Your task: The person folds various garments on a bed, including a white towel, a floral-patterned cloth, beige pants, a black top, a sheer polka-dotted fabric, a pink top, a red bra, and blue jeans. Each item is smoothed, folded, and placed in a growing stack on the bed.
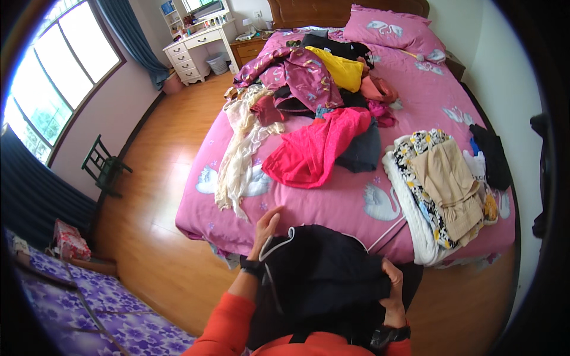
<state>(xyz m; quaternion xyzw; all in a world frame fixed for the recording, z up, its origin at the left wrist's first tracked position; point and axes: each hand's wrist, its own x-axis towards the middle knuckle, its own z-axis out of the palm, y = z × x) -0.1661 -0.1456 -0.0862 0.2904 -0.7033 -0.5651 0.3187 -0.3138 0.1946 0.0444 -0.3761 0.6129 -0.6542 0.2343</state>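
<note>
A black garment (325, 262) with white trim and a white drawcord hangs before me, at the near edge of the bed. My right hand (392, 280) grips its right edge, the fingers curled into the cloth. Along the left side, my left hand (268, 224) points toward the bed with its fingers extended and no cloth visible in them. The white trim loops up beside that wrist. On the bed beyond lie a bright pink garment (318, 149), dark blue-grey shorts (361, 149) and a cream lace scarf (238, 155).
Folded clothes, with beige trousers (445, 191) uppermost, lie at the bed's right. Farther back are a yellow garment (340, 69), a patterned maroon cloth (307, 75) and a pink pillow (392, 29). A green chair (107, 169) stands left, and a purple floral cover (111, 307) spreads at lower left.
</note>
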